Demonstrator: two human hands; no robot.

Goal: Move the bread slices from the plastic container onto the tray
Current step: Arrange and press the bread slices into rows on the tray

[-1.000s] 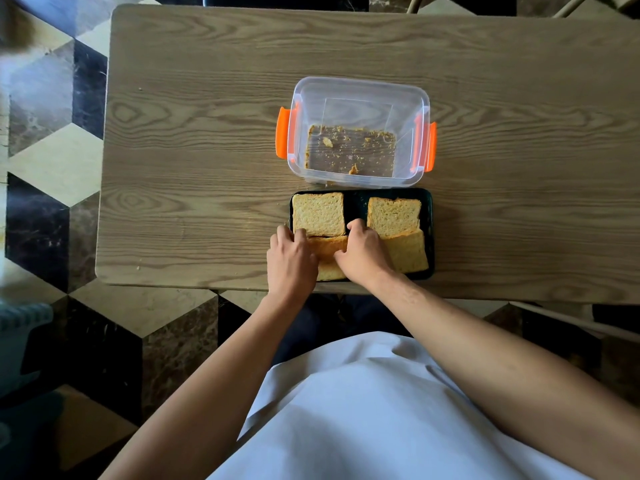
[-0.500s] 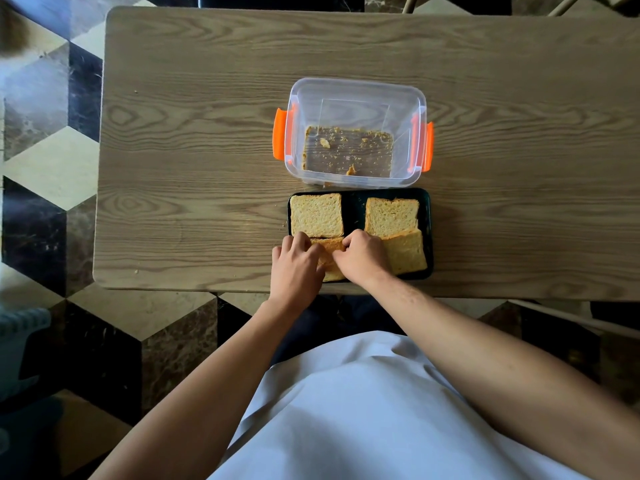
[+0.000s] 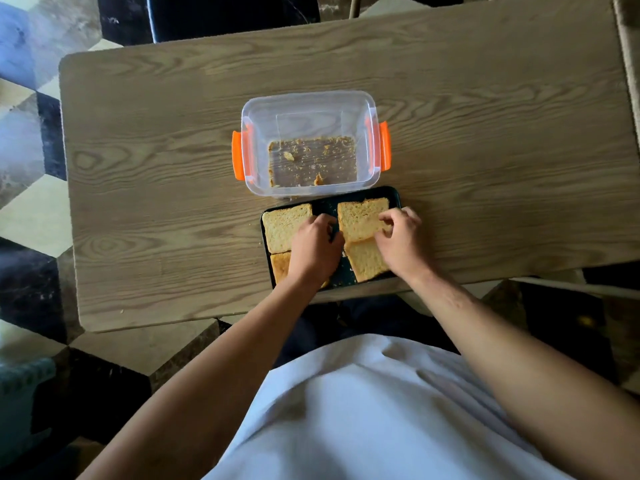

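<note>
Lying flat, four bread slices (image 3: 360, 221) fill the crosswise tray (image 3: 346, 277).

A long wooden table (image 3: 485, 140) with pale, strongly figured grain and rounded corners fills most of the upper frame. Beneath it the floor (image 3: 31, 209) is laid in a cube pattern of cream, grey-brown and black marble tiles, showing along the left side and at lower right. Daylight washes the upper left tiles bluish. At the top centre, thin chair legs (image 3: 353, 6) stand beyond the table.
</note>
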